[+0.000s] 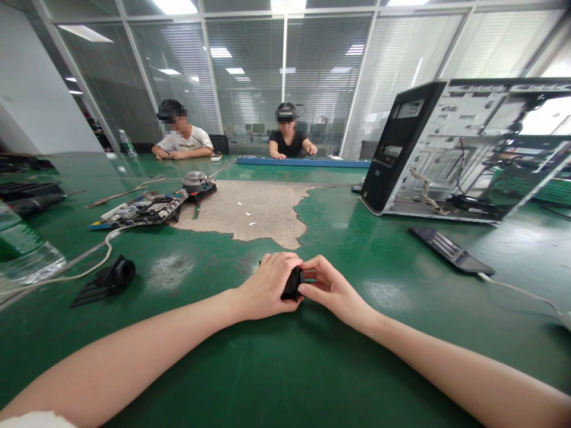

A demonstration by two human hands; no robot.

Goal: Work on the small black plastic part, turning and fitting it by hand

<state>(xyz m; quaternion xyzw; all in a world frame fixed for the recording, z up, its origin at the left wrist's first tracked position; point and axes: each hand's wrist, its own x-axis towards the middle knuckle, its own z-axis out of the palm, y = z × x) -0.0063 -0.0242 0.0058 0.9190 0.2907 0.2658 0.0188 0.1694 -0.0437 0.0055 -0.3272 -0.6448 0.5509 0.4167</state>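
Note:
Between my hands, low over the green table [250, 362], is a small black blocky part [292, 284], mostly covered by fingers; its exact kind does not show. My left hand [270, 284] wraps over it from the left, fingers closed round its top and far side. On its right edge, the thumb and fingertips of my right hand [328, 288] pinch the same part. Left of my left forearm lies a black plastic piece with a round ring and a slotted flat base [116, 274], apart from both hands.
An opened computer case [401, 148] stands at the right, with a black slotted panel [450, 249] and cable before it. At left are a circuit board [145, 208], a fan cooler [196, 184] and a clear bottle [27, 249]. Two people [187, 142] sit across the table.

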